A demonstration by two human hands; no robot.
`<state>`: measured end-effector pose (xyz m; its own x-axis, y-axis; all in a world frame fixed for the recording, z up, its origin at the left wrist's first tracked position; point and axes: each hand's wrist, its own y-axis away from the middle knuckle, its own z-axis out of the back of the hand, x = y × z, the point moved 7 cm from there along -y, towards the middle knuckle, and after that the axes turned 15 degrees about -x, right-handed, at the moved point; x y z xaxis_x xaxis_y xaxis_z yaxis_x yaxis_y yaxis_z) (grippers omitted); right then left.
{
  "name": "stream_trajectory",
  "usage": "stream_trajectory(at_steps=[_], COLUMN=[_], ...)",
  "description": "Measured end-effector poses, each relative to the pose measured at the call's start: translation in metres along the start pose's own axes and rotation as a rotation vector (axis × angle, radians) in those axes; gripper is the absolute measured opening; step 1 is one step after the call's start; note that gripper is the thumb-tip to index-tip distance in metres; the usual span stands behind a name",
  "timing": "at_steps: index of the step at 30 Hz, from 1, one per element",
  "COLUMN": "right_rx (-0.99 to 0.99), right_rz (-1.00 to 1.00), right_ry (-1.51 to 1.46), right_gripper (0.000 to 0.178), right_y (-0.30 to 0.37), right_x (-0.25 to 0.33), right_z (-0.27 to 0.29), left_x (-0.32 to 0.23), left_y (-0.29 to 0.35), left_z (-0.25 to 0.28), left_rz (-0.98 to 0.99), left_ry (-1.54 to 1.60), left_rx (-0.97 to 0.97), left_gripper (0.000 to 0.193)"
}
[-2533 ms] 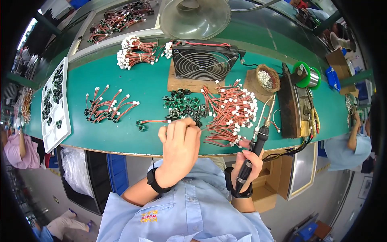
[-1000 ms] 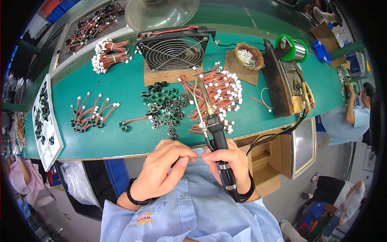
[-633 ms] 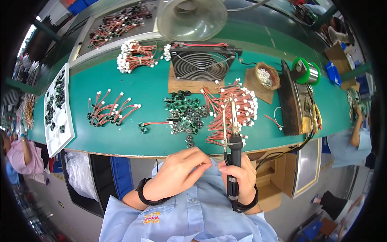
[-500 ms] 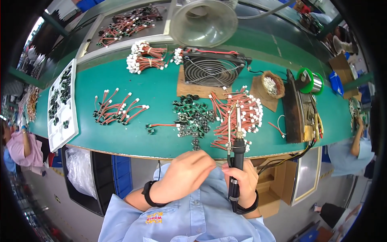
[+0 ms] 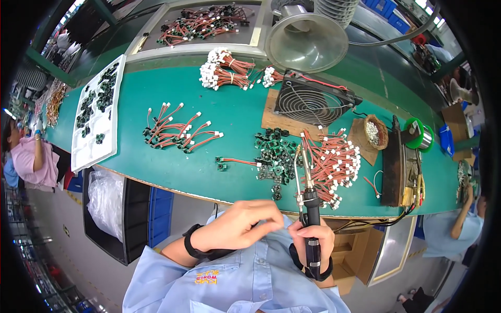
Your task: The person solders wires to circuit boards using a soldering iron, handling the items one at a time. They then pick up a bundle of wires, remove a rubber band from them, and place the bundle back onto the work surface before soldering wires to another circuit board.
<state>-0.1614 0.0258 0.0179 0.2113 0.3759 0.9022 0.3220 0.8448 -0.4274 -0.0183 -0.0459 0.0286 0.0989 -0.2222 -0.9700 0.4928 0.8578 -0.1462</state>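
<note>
My right hand is wrapped round the black handle of a soldering iron, which stands nearly upright, a thin metal tube along its side. Its tip is over the green workbench, between a heap of small black-and-green circuit boards and a pile of red wire leads with white plugs. My left hand is closed just in front of the bench edge, fingers curled and pinched. Whatever it may hold is hidden. Beyond it, one red lead joined to a small board lies on the bench.
Joined leads lie left of the heap, near a white tray of boards. Behind stand bundled leads, a fan and a metal funnel. At right are a bowl, a solder spool and a dark metal-sided unit.
The view has swung, so the bench contents appear further right. My left hand looks slightly further from the right hand, fingers still curled. My right hand keeps hold of the soldering iron.
</note>
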Motion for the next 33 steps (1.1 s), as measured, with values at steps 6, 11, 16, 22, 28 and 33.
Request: stream_trajectory(at_steps=[6,11,16,22,28,33], right_rx=[-0.173,-0.153,-0.238,-0.108,-0.039,-0.045], right_rz=[-0.060,0.048,-0.021,0.011,0.060,-0.037], right_ry=[0.130,0.202,0.106,-0.043,0.008,-0.014], right_gripper=[0.032,0.032,0.033,0.034,0.034,0.033], right_y=[-0.010,-0.013,-0.019,-0.028,-0.037,-0.035], right_x=[-0.003,0.003,0.005,0.019,0.035,0.029], right_z=[0.015,0.010,0.012,0.004,-0.007,-0.004], left_x=[0.028,0.041,0.055,-0.001,-0.013,0.005], left_y=[0.006,0.003,0.018,0.004,-0.008,-0.004], left_z=[0.097,0.090,0.098,0.057,0.009,-0.007], left_rz=[0.042,-0.099,0.108,0.143,0.150,0.426], left_ry=[-0.568,-0.916,-0.517,0.089,0.181,0.501], left_rx=[-0.762,-0.675,-0.786,-0.644,-0.280,-0.147], left_gripper=[0.013,0.016,0.020,0.023,0.026,0.026])
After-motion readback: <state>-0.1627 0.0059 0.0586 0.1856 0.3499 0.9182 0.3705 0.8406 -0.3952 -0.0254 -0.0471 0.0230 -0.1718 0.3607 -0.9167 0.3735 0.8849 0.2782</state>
